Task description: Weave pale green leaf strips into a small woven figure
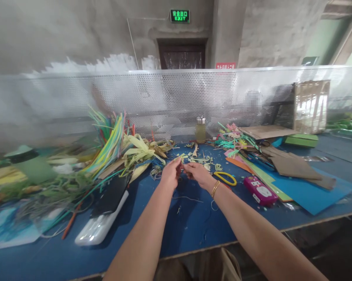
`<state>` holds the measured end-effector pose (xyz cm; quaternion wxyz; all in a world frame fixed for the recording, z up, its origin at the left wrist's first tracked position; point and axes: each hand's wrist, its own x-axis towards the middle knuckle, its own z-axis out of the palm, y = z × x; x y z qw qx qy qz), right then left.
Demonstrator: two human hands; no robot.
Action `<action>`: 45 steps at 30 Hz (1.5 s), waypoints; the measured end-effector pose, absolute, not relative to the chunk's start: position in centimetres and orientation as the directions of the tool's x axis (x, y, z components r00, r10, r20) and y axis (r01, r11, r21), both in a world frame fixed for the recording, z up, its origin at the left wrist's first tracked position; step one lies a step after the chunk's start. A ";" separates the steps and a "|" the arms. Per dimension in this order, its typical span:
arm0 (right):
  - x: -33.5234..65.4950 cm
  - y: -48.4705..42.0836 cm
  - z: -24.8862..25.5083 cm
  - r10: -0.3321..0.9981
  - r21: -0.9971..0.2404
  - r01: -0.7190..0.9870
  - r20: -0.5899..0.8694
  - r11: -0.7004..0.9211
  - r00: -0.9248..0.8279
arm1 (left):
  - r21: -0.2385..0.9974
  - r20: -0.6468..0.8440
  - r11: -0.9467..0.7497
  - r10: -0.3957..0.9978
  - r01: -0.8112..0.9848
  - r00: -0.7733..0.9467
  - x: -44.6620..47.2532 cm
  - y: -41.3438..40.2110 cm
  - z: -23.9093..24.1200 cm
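Note:
Over the middle of the blue table, my left hand and my right hand meet with their fingertips nearly touching. A small pale yellow-green piece of corn husk pokes up from the pinched fingers of my left hand. The fingers of my right hand are closed right beside it; whatever they pinch is too small and blurred to name. Cut husk scraps lie just beyond both hands. To the right is the yellow handle of scissors. A thin string lies below the hands.
Left are a bundle of corn husks, coloured stems, a black phone on a white object and a green cup. Right are a magenta case and coloured sheets. A bottle stands before the perforated panel.

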<state>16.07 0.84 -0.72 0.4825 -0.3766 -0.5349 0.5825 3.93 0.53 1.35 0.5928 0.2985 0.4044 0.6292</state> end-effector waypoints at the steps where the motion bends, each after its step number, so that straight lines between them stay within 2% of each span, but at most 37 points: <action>1: 16.1 0.8 -0.7 0.966 -0.987 -0.157 0.082 0.043 -0.246 | 0.863 -0.110 0.032 0.986 -0.504 -0.126 3.9 0.6 1.3; 5: 16.1 0.9 -0.6 0.979 -0.984 -0.169 0.088 0.056 -0.185 | 0.859 -0.155 0.115 0.987 -0.499 -0.041 4.2 0.6 1.1; 8: 16.2 1.0 -0.6 0.984 -0.982 -0.176 0.094 0.066 -0.152 | 0.874 -0.130 0.122 0.991 -0.470 0.015 4.5 0.4 1.0; 12: 16.2 0.9 -0.7 0.977 -0.988 -0.139 0.099 0.074 -0.189 | 0.878 -0.102 0.051 0.992 -0.476 -0.081 4.4 0.3 1.2; 18: 16.2 0.8 -0.8 0.975 -0.998 -0.055 0.044 0.033 -0.219 | 0.806 -0.120 -0.078 0.949 -0.587 -0.290 2.9 1.1 2.1; 22: 16.6 1.2 -0.8 0.991 -0.997 -0.078 0.022 0.012 -0.129 | 0.785 -0.150 -0.101 0.926 -0.612 -0.346 2.3 1.4 2.4; 26: 17.0 1.6 -0.4 1.000 -0.988 -0.152 0.015 0.014 -0.004 | 0.796 -0.123 -0.085 0.947 -0.600 -0.298 2.5 1.5 2.2; 32: 17.3 1.4 0.1 0.997 -0.988 -0.133 0.082 0.081 -0.001 | 0.879 -0.015 -0.063 0.987 -0.473 -0.158 3.2 1.4 1.4; 38: 17.0 0.7 0.1 0.991 -0.984 -0.140 0.120 0.110 -0.064 | 0.964 0.100 -0.122 0.990 -0.235 -0.104 4.3 0.8 0.7; 45: 17.4 1.3 0.0 0.998 -0.930 -0.363 0.058 0.061 0.019 | 0.993 0.118 -0.117 0.992 -0.035 0.047 4.5 0.0 0.5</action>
